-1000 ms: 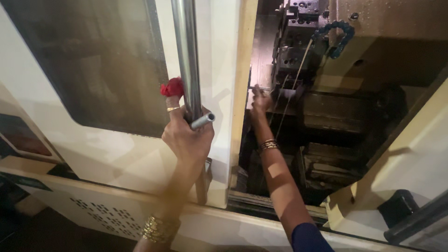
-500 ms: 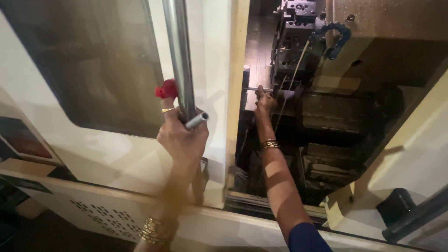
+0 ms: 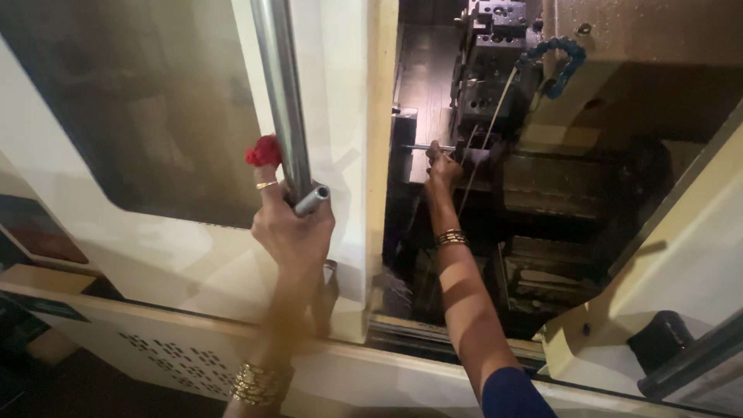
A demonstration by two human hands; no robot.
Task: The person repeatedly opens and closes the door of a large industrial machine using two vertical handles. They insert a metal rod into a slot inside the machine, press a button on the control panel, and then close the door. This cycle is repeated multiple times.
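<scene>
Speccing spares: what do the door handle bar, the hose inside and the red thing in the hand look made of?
Door handle bar: likely polished steel or chrome; bright streaks of reflection run along it. Hose: probably plastic, blue, in bead-like segments. Red thing: looks like soft cloth, bunched and matte, held in the left hand, which grips the bar; hard to confirm.

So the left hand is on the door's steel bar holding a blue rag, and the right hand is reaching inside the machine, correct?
Not quite: the head view shows the rag is red, not blue. The left hand does grip the steel bar, and the right hand reaches inside the machine.
</scene>
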